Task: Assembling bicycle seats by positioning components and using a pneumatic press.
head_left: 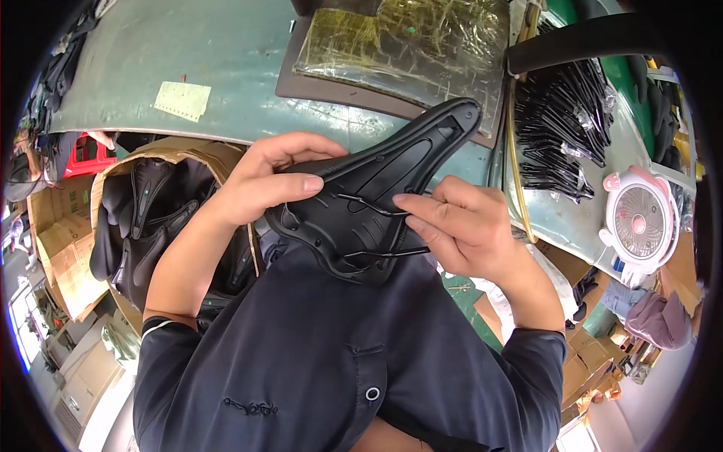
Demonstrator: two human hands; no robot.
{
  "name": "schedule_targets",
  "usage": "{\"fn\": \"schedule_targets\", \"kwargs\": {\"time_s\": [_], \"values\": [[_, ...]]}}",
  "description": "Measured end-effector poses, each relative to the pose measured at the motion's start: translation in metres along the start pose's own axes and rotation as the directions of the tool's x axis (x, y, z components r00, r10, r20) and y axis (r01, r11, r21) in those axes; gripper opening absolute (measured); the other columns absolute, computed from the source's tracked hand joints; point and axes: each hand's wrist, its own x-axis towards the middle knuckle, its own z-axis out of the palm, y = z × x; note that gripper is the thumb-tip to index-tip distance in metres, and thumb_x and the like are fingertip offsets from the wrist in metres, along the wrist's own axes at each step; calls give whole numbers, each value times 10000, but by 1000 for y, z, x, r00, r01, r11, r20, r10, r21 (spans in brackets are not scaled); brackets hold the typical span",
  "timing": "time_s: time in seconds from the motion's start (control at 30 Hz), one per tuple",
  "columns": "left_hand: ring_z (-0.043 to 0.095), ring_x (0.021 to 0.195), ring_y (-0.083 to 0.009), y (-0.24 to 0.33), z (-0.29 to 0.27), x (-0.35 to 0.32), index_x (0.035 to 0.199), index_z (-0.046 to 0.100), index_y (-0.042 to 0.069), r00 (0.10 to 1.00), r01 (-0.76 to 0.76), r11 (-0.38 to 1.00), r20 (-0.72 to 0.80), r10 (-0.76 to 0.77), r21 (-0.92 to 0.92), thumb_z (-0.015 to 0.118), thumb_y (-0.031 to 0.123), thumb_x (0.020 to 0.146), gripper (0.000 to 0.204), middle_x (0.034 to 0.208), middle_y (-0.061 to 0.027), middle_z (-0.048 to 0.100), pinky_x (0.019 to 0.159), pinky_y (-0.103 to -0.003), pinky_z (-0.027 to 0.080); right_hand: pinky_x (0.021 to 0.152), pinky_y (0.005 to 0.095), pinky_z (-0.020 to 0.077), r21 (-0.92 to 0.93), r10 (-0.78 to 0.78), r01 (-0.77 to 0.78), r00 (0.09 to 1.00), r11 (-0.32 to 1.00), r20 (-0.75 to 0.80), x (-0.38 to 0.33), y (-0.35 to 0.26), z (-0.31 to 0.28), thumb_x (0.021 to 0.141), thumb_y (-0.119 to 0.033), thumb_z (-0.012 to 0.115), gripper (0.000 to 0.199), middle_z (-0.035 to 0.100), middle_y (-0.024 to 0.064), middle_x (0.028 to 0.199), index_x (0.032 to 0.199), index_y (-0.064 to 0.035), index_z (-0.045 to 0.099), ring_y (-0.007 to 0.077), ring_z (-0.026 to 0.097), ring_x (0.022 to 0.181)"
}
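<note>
A black bicycle saddle (382, 172) is held underside up in front of my torso, its narrow nose pointing to the far right. My left hand (273, 179) grips its wide rear end, thumb on the underside and fingers beyond the edge. Thin black saddle rails (370, 203) stand out from the underside. My right hand (468, 227) is closed, with thumb and fingertips pinching the rails at their right end. Whether the rail ends sit in the nose socket cannot be made out; the nose end looks bare.
A cardboard box (218, 154) full of black saddles stands at the left. On the green worktable (233, 45) lie a plastic-covered pad (407, 38), a paper slip (183, 100) and a heap of black rails (561, 124). A small pink-and-white fan (639, 215) stands at the right.
</note>
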Motion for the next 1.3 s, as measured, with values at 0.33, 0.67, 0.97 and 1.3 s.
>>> {"fn": "schedule_targets", "kwargs": {"time_s": [0.33, 0.67, 0.97, 1.3], "values": [[692, 1206, -194, -14, 9, -1, 1394, 652, -53, 1000, 9, 999, 21, -8, -48, 721, 67, 961, 455, 1311, -158, 742, 1051, -325, 533, 433, 357, 424, -46, -73, 76, 994, 996, 76, -3, -4, 4, 769, -122, 853, 311, 472, 10, 721, 1077, -108, 808, 189, 536, 503], [683, 1214, -175, -9, 14, 2, 1357, 689, -47, 995, 8, 998, 95, -13, 55, 730, 17, 948, 416, 1306, -127, 748, 1055, -329, 530, 443, 350, 412, 19, -183, 182, 982, 983, 39, 18, -12, 19, 734, -93, 843, 285, 488, 5, 707, 1016, -100, 801, 187, 532, 514], [685, 1179, -154, -8, 21, 8, 1347, 693, -56, 999, -5, 996, 45, 1, 85, 731, -15, 966, 385, 1276, -115, 756, 1038, -317, 542, 530, 382, 493, -35, -319, 324, 941, 945, 113, 42, 0, 10, 734, -156, 812, 267, 506, 20, 791, 994, -144, 752, 214, 609, 639], [705, 1100, -163, 3, 16, 84, 1302, 709, -67, 808, -249, 968, -560, 185, -40, 721, 137, 1019, 348, 1212, -106, 755, 950, -323, 570, 1020, 525, 553, -52, 321, -364, 873, 930, -366, 47, 30, 17, 906, -296, 823, 762, 588, 309, 1394, 1516, 27, 499, 502, 641, 1204]]}}
